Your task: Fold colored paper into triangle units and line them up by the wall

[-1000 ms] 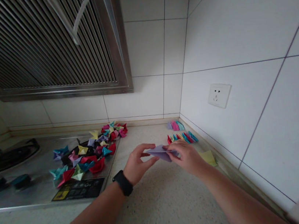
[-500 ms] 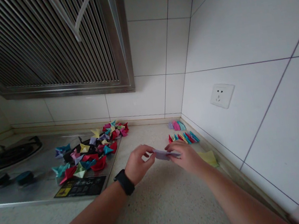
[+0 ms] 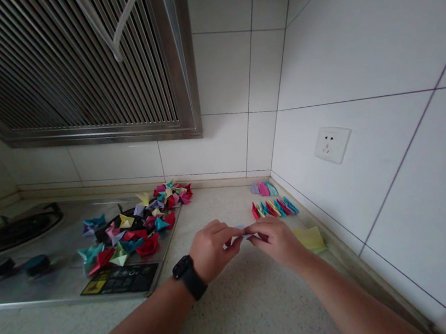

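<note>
Between my hands is a small piece of pale lavender folded paper [image 3: 240,228], mostly covered by my fingers. My left hand [image 3: 214,248], with a black watch on its wrist, pinches the paper's left side. On the right side, my right hand [image 3: 275,238] grips it with thumb and fingers. Both sets of fingertips almost meet over the paper, just above the counter. Close to my right hand lies a yellow paper sheet [image 3: 311,239]. Beyond it stands a row of red, yellow and blue folded papers [image 3: 274,208].
Pink, lavender and teal folded papers [image 3: 265,189] sit near the back corner. Many colourful origami pieces [image 3: 129,238] cover part of the gas stove [image 3: 62,278] at left. A range hood [image 3: 68,72] hangs above. A socket [image 3: 333,144] is on the right wall.
My hands have drawn together, and my left hand has turned so its fingers now cover more of the lavender paper. The origami pieces have stayed put.
</note>
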`<action>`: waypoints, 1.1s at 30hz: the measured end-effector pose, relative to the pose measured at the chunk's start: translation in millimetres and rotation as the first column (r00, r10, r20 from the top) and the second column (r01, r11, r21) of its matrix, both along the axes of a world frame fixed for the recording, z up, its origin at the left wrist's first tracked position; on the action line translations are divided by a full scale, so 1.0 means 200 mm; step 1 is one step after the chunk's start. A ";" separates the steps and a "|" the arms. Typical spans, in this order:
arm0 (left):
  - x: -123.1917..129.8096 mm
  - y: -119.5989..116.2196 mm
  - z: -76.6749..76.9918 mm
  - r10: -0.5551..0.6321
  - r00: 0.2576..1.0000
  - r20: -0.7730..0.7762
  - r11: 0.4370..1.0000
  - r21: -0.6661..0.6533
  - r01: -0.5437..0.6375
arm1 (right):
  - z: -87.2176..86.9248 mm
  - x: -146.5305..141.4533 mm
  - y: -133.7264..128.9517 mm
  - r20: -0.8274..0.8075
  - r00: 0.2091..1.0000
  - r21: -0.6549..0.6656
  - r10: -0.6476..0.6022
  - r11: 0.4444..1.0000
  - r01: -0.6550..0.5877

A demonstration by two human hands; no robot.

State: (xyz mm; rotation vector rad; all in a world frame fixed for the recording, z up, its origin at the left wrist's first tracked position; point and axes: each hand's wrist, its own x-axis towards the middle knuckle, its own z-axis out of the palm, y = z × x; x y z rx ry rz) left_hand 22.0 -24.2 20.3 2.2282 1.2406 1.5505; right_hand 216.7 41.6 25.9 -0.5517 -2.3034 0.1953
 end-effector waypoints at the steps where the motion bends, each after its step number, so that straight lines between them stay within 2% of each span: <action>1: 0.00 0.00 -0.01 0.032 0.999 -0.024 0.999 -0.028 -0.033 | 0.00 0.00 0.00 -0.001 1.000 -0.006 0.002 1.000 -0.002; 4: 0.00 0.01 -0.04 0.080 0.993 -0.083 0.987 -0.134 -0.091 | -0.01 0.00 0.01 -0.015 1.000 -0.024 -0.002 1.000 0.002; 7: 0.00 0.03 -0.07 0.036 0.996 -0.077 0.977 -0.206 -0.051 | -0.02 0.00 0.01 -0.038 0.999 -0.029 0.002 1.000 -0.003; 12: 0.00 0.05 -0.08 0.024 0.998 -0.054 0.980 -0.194 -0.034 | -0.02 0.00 0.00 -0.040 0.999 -0.070 0.032 0.997 -0.034; 14: -0.01 0.06 -0.07 0.037 0.998 -0.054 0.985 -0.169 -0.046 | -0.02 0.00 0.00 -0.054 0.997 -0.153 0.048 0.987 -0.055; 16: -0.01 0.06 -0.06 0.058 0.997 -0.058 0.986 -0.151 -0.066 | -0.04 0.00 0.00 -0.079 0.995 -0.322 0.058 0.943 -0.080; 19: -0.02 0.06 -0.05 0.103 0.990 -0.092 0.985 -0.129 -0.115 | -0.08 -0.02 0.01 -0.157 0.985 -0.557 0.075 0.817 -0.151; 22: -0.02 0.06 -0.06 0.123 0.986 -0.112 0.983 -0.123 -0.136 | -0.09 -0.04 0.00 -0.264 0.958 -0.608 0.109 0.753 -0.253; 26: -0.02 0.07 -0.07 0.119 0.989 -0.088 0.979 -0.159 -0.131 | -0.08 -0.06 -0.01 -0.301 0.948 -0.612 0.100 0.743 -0.272; 29: -0.01 0.07 -0.07 0.071 0.997 0.007 0.972 -0.224 -0.068 | -0.05 -0.06 -0.02 -0.250 0.966 -0.612 0.066 0.762 -0.210; 33: -0.01 0.09 -0.07 -0.106 0.975 0.194 0.918 -0.358 0.171 | -0.03 -0.05 -0.03 -0.224 0.972 -0.615 0.068 0.764 -0.195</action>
